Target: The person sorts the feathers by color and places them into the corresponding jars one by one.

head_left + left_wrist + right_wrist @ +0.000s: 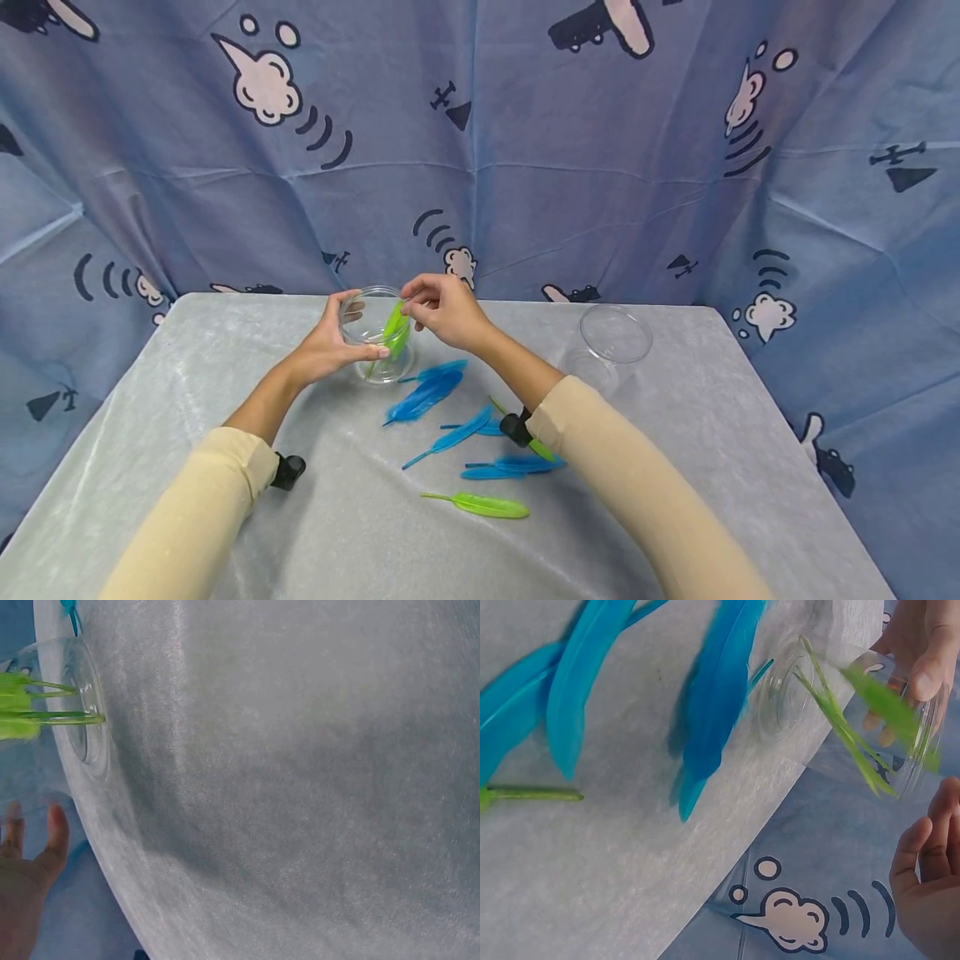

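Observation:
My left hand (330,337) holds a clear plastic jar (380,367) by its upper part, thumb in front and fingers behind. Green feathers (19,716) stand inside it, quills toward the base. Over the jar's rim is my right hand (448,310), fingers loosely bent. In the right wrist view, its thumb and fingers (919,851) look apart, just off a blurred green feather (885,705) at the jar's mouth. Fluffy blue feathers (427,396) lie just right of the jar.
A second clear jar (615,333) stands at the right back of the grey-covered table (337,533). More blue feathers (450,439) lie mid-table under my right forearm. A green feather (491,505) lies nearer the front, another partly behind the wrist camera. A patterned blue curtain (510,125) hangs behind.

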The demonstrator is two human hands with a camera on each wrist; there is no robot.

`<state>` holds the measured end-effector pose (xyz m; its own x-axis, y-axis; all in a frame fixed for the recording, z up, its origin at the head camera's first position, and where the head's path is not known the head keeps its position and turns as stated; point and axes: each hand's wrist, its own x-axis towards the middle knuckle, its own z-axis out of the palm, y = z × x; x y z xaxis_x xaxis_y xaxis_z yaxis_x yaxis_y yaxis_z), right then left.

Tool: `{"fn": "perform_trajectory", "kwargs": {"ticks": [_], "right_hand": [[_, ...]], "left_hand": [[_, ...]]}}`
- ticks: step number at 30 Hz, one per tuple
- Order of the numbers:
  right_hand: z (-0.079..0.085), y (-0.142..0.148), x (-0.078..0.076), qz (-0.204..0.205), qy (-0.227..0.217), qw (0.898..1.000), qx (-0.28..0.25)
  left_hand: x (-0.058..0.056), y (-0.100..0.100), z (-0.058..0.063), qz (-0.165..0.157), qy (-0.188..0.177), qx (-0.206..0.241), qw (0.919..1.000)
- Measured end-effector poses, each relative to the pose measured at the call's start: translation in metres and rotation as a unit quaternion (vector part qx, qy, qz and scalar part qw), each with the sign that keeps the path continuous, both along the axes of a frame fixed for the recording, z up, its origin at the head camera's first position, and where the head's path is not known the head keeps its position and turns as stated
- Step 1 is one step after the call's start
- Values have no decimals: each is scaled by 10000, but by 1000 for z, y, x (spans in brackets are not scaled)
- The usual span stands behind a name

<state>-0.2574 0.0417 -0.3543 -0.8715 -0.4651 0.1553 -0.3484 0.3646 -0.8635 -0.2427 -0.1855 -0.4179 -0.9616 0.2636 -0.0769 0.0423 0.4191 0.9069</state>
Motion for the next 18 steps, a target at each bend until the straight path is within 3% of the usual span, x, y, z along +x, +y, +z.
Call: {"fn": "perform_trajectory", "kwargs": {"ticks": [9, 18], "right_hand": [[2, 12, 3, 143, -141, 9998, 33], [3, 48, 14, 225, -296, 9992, 115]], "left_hand": [[1, 0, -1, 28, -31, -26, 10000], [-1, 0, -1, 29, 25, -87, 10000]]}}
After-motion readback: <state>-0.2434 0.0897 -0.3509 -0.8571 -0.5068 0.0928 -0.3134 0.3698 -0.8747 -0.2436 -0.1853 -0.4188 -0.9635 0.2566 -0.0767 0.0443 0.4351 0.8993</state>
